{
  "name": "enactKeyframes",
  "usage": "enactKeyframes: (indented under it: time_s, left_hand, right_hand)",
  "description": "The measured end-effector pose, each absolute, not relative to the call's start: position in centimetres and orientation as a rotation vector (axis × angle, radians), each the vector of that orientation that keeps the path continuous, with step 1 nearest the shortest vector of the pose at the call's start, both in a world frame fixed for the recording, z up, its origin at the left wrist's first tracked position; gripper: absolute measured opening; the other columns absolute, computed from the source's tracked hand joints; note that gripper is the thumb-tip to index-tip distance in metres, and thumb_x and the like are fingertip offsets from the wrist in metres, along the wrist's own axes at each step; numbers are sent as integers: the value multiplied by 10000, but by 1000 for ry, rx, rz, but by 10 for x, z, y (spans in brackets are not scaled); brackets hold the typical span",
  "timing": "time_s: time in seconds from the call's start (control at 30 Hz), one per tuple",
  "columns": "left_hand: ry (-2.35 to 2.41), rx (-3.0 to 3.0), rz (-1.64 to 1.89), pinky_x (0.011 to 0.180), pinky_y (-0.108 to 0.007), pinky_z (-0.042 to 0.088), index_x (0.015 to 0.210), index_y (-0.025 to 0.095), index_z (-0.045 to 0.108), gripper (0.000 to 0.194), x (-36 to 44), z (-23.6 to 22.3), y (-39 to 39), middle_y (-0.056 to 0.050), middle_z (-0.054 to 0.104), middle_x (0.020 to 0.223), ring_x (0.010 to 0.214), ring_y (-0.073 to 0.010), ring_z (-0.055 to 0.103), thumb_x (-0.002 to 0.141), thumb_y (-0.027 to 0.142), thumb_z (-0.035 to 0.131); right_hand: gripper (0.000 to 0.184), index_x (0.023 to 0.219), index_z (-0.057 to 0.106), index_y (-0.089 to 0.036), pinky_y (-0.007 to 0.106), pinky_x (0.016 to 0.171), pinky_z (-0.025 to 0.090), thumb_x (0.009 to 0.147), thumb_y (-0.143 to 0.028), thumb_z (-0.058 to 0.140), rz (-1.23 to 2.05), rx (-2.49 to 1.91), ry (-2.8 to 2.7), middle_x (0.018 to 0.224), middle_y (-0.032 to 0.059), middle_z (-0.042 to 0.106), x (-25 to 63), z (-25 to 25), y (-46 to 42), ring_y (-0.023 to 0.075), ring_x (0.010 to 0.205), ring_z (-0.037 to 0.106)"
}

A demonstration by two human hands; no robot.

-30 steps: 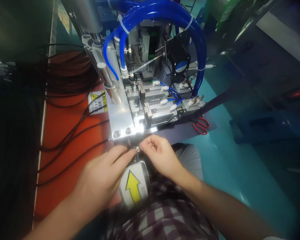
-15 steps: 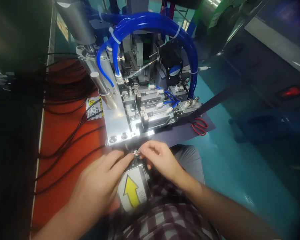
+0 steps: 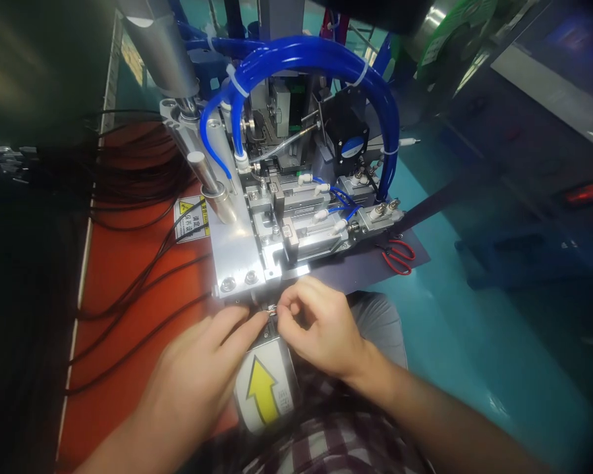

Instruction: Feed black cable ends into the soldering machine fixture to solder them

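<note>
At the front edge of the machine [image 3: 237, 243], my two hands meet fingertip to fingertip. My left hand [image 3: 205, 355] is closed, its thumb and fingers pinching thin wires [image 3: 271, 311] whose ends show as small pale and reddish strands. From the other side my right hand [image 3: 321, 322] pinches at the same wires, with its thumb and index finger curled together. The strands are too small to make out fully. Just below them is a small dark metal fixture [image 3: 267, 332], and nearer me a white plate with a yellow arrow [image 3: 261, 388].
Blue air hoses [image 3: 316, 52] arch over the pneumatic cylinders [image 3: 316, 230]. Red-handled cutters [image 3: 399, 257] lie on the dark base at the right. Black cables [image 3: 143, 276] run across the orange surface [image 3: 109, 368] at the left. A warning label [image 3: 192, 218] sits beside the metal plate.
My right hand has turned and curled its fingers more tightly at the wires. My left hand keeps its pinch. The camera view has shifted slightly.
</note>
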State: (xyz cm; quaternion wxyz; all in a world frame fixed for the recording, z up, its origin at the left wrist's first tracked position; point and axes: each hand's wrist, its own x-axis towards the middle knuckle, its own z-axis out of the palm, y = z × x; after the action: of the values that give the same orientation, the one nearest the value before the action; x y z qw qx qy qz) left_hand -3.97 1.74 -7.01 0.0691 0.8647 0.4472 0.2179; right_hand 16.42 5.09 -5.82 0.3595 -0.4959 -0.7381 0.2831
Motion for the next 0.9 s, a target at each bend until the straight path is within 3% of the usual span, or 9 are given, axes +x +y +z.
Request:
enactKeyframes:
  time_s: [0.37,0.6,0.7,0.9]
  left_hand:
    - [1371,2606,551,655,-297,518,1306,199,587,429,-37,-63,16,-80,670,1096,801,-192,640,936,108,390]
    - [1377,2615,521,663,-286,516,1295,211,594,435,-36,-60,17,-78,678,1108,797,-189,649,927,105,387]
    - [1375,2628,521,657,-287,516,1289,205,593,432,-36,-61,17,-80,676,1098,803,-195,651,922,98,392]
    - [1380,2661,558,630,-280,501,1302,205,563,456,-36,-63,17,-80,667,1077,787,-190,645,913,63,370]
  right_hand:
    - [115,770,590,-193,229,467,374,872,-231,555,1202,-1497,-1586,567,-58,467,163,-51,50,103,476,444]
    - [177,793,616,-166,263,600,459,905,-158,478,562,-1211,-2081,713,31,608,165,-60,51,141,609,576]
    - [177,792,615,-162,272,593,449,905,-147,479,484,-1171,-2149,711,33,614,166,-59,53,143,597,571]
    - [140,707,531,-198,240,532,381,838,-149,519,966,-1437,-1783,615,-41,475,160,-53,49,114,553,464]
